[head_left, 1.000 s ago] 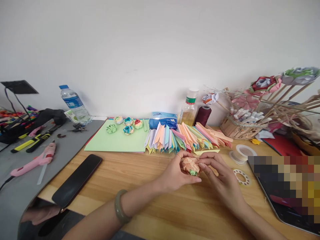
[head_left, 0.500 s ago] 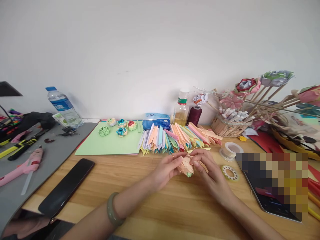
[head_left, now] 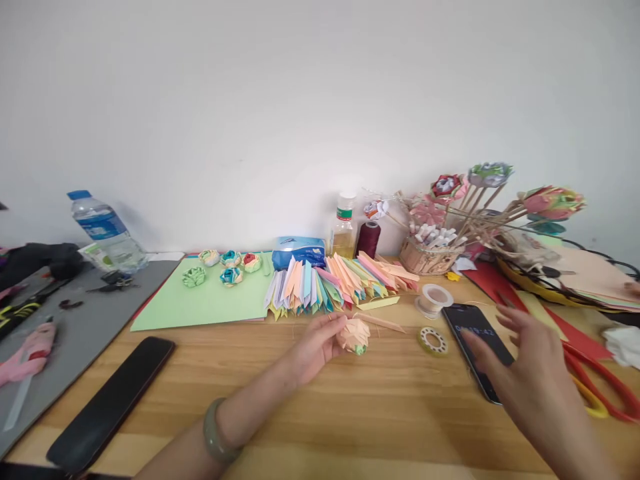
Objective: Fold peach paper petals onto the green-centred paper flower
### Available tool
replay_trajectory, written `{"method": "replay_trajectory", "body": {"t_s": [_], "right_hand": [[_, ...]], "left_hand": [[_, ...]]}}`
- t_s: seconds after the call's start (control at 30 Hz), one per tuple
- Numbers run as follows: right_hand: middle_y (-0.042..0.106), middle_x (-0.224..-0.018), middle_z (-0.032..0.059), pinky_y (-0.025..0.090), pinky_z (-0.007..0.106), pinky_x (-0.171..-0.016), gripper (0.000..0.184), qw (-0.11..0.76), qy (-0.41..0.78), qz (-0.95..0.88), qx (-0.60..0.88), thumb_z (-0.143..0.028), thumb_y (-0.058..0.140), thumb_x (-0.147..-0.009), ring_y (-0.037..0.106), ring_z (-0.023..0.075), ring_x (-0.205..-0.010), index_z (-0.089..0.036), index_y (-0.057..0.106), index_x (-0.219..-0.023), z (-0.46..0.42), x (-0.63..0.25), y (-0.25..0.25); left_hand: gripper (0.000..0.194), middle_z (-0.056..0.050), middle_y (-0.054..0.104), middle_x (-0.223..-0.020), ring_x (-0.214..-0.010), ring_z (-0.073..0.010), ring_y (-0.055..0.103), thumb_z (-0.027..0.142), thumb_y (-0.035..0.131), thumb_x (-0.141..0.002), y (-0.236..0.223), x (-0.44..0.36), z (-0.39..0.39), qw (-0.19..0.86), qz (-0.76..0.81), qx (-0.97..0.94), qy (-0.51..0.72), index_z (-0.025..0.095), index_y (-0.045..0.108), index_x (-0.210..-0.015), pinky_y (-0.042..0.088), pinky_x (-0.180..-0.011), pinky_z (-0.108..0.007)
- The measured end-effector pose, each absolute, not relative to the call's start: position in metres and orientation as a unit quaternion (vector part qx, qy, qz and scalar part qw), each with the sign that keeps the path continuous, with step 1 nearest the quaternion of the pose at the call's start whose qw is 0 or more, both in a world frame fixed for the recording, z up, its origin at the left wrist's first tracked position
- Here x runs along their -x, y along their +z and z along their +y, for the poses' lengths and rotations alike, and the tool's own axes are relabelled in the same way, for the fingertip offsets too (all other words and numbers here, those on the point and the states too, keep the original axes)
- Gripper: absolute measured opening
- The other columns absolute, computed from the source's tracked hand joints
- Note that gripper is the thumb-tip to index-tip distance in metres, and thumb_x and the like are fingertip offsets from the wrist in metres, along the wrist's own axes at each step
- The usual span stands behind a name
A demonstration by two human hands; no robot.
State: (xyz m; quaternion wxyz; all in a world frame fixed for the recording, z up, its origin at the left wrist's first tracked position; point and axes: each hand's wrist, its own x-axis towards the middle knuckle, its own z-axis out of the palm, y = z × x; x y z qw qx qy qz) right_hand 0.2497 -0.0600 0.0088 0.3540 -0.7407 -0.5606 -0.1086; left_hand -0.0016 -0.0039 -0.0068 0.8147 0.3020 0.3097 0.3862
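Observation:
My left hand (head_left: 316, 344) holds a peach paper flower with a green base (head_left: 353, 335) just above the wooden table (head_left: 280, 400), in front of a fan of folded coloured paper strips (head_left: 330, 283). My right hand (head_left: 525, 363) is off the flower, fingers spread, blurred, hovering over the near end of a black phone (head_left: 475, 340) lying at the right. A thin wooden stick (head_left: 383, 323) lies just behind the flower.
Two tape rolls (head_left: 434, 299) sit between flower and phone. Small paper roses (head_left: 227, 267) rest on a green sheet (head_left: 200, 303). A basket of flowers on sticks (head_left: 435, 250), red scissors (head_left: 600, 380), a water bottle (head_left: 103, 230), a pink glue gun (head_left: 25, 353) and a black case (head_left: 110, 403) lie around.
My right hand has let go of the flower and swung right over the phone. The left hand keeps the flower. The view has turned to the right.

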Motion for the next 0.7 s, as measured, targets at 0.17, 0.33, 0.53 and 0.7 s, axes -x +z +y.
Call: {"method": "replay_trajectory", "body": {"t_s": [0.17,0.33,0.53,0.7], "right_hand": [[0.038,-0.119,0.0296,0.036,0.051,-0.088,0.088,0.222,-0.171,-0.584,0.762,-0.070,0.020,-0.073,0.037,0.0398,-0.114,0.002,0.032,-0.122,-0.092,-0.263,-0.044],[0.035,-0.126,0.0259,0.035,0.051,-0.088,0.065,0.210,-0.160,-0.561,0.784,-0.056,0.028,-0.081,0.035,0.0379,-0.116,-0.006,0.032,-0.122,-0.096,-0.267,-0.055],[0.035,-0.127,0.0211,0.043,0.045,-0.082,0.053,0.238,-0.076,-0.501,0.828,-0.045,0.044,-0.074,0.043,0.0347,-0.112,-0.012,0.042,-0.117,-0.101,-0.275,-0.036],[0.051,-0.116,0.0180,0.040,0.043,-0.088,0.050,0.394,0.094,-0.425,0.809,-0.040,0.056,-0.061,0.051,0.0333,-0.104,-0.015,0.052,-0.105,-0.104,-0.297,-0.012]], "left_hand": [[0.029,-0.008,0.063,-0.090,-0.076,-0.0126,0.058,0.030,0.065,-0.068,-0.008,0.002,-0.006,0.811,0.317,-0.324,0.370,0.012,0.063,-0.091,0.046,-0.066,-0.022],[0.029,-0.009,0.063,-0.093,-0.081,-0.0147,0.059,0.030,0.063,-0.069,-0.011,0.004,-0.004,0.803,0.322,-0.334,0.376,0.013,0.062,-0.093,0.046,-0.067,-0.023],[0.030,-0.010,0.063,-0.094,-0.083,-0.0159,0.059,0.030,0.063,-0.069,-0.013,0.005,-0.005,0.797,0.342,-0.330,0.373,0.012,0.061,-0.094,0.047,-0.067,-0.023],[0.028,-0.009,0.063,-0.095,-0.083,-0.0156,0.059,0.029,0.061,-0.071,-0.015,0.006,-0.005,0.798,0.338,-0.327,0.376,0.012,0.061,-0.094,0.048,-0.067,-0.023]]}}
